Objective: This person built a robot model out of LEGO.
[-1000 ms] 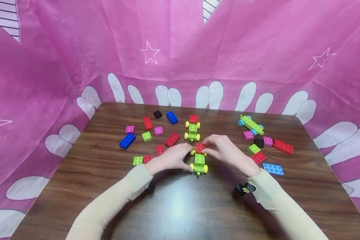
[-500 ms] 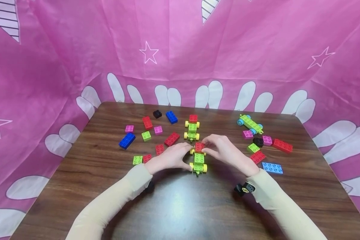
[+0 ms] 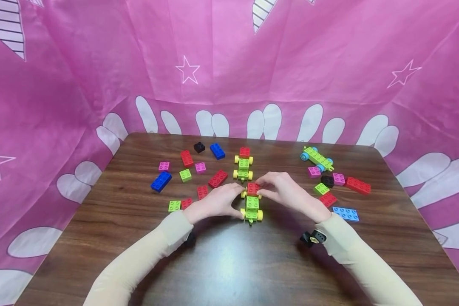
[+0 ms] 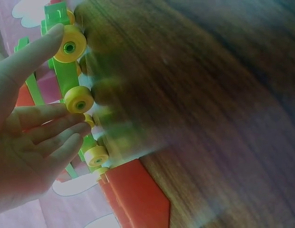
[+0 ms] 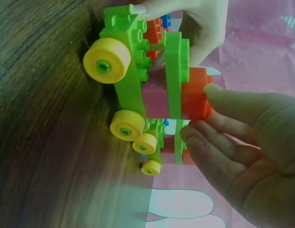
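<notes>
The nearer toy car stands on the table, a green wheeled base with yellow wheels. Stacked on it are a pink brick, a green brick and, topmost at the far end, a red brick. My right hand pinches this red brick between thumb and fingertips. From the left side, my left hand holds the car, its thumb on the near yellow wheel and its fingers at the far yellow wheel. A similar car stands just beyond.
Loose bricks lie to the left, including a blue brick, a red brick and a black brick. On the right are a green base with blue wheels, a light blue brick and a long red brick.
Both hands keep their places at the nearer car and the stack looks the same. The whole head view has shifted slightly.
</notes>
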Demonstrator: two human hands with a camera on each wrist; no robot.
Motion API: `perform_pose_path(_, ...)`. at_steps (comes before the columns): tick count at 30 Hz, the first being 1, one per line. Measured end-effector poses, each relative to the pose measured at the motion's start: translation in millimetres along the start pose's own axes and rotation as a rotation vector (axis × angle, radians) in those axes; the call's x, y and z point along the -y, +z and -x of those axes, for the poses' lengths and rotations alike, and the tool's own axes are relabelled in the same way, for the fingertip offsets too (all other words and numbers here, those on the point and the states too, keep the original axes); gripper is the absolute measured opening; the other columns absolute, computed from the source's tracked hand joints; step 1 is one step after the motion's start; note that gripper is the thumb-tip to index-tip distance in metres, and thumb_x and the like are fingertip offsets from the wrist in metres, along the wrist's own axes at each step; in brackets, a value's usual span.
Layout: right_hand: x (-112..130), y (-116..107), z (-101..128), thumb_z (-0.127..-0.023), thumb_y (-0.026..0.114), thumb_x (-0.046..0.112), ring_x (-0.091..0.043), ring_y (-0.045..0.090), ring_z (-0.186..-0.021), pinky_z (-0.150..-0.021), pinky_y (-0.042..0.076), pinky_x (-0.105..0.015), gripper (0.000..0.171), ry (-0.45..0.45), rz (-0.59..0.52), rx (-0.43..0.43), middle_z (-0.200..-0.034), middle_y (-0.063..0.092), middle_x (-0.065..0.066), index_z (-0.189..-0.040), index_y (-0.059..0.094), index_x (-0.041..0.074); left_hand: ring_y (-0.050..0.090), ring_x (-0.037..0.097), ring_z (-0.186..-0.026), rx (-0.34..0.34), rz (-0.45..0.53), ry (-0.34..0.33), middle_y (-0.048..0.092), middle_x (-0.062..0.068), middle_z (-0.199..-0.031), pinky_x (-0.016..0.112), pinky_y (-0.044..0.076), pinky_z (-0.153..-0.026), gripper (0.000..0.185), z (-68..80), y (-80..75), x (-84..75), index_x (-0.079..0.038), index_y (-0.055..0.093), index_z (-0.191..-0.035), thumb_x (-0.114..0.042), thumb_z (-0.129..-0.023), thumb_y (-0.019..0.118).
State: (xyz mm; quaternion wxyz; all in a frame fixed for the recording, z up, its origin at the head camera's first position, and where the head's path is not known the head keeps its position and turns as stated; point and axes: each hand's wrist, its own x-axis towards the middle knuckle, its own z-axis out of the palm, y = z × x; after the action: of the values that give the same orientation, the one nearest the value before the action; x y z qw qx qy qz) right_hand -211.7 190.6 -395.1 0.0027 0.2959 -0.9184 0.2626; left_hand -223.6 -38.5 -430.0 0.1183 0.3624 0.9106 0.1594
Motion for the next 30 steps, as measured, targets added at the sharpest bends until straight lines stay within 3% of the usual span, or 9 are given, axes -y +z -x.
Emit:
perform_pose_path(14,-6.8,5.0,1.5,-0.087,0.077,0.017,-0.017,0.071,-0.097,-0.088,0.059,-0.039,0.026,0.008,-0.047,-0.028,-0.104,0.075,-0.004,-0.111,0.072,0.01,0.053,0.025,-0.134,-0.016,0.05,-0.015,0.057,0.012,-0.142,0.041,0.046,-0.111,0.085,0.6,2.1,2.6,-0.003,0.05,-0.143,-0.048,-0.078,0.081)
perform_pose_path(30,-15.3,3.3,11.8,-0.086,0.077,0.016,-0.016,0.071,-0.097,-0.087,0.059,-0.038,0.027,-0.062,-0.045,-0.098,-0.105,0.075,-0.001,-0.112,0.072,0.012,0.055,0.022,-0.129,-0.052,-0.021,0.007,0.057,0.009,-0.139,0.038,0.049,-0.107,0.082,0.2,5.1,-1.7,-0.005,0.053,-0.141,-0.051,-0.078,0.08)
